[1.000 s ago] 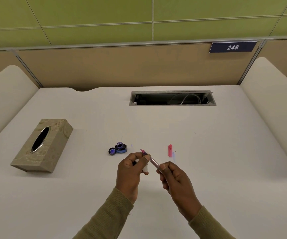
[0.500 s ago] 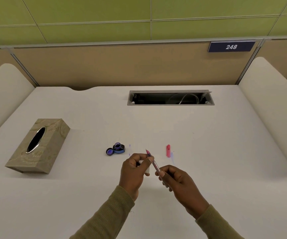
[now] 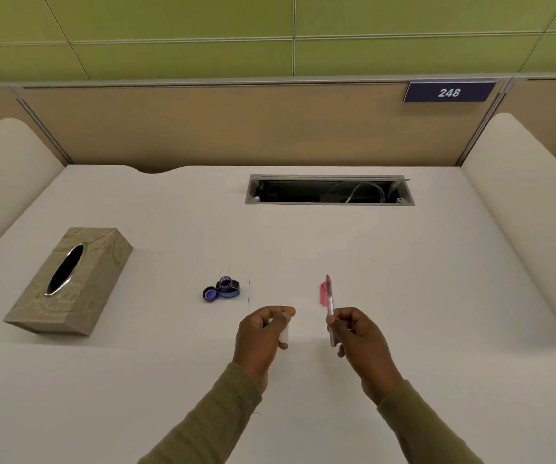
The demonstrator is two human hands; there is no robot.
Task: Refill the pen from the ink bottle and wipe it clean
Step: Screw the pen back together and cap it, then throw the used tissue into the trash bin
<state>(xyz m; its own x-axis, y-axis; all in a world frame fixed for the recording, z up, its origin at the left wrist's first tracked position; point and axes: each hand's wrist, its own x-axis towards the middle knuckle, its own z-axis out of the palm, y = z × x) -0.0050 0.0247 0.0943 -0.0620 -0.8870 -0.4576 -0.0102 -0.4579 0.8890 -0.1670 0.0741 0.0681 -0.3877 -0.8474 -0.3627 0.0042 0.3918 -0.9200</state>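
I have the pen [image 3: 329, 309] pinched upright in my right hand [image 3: 360, 343], nib end pointing away from me, raised over the table [image 3: 437, 296]. My left hand [image 3: 261, 333] is curled around a small white wad, a tissue [image 3: 284, 333] as best I can tell, and sits apart from the pen with a clear gap between the two hands. The open ink bottle [image 3: 227, 287] stands ahead and to the left of my left hand, its cap [image 3: 209, 294] lying just beside it. A pink piece, probably the pen cap [image 3: 322, 294], lies on the table right behind the pen. The tissue box [image 3: 65, 279] sits well off to the left.

I judge this to be the wiping stage: the bottle is untouched by either hand and tissue is in my grip. Whether the nib is clean is too small to tell. Next I would either bring the tissue to the nib for one more pass, or put the tissue down and fit the pink cap. Small ink marks [image 3: 249, 291] near the bottle may need a wipe too.
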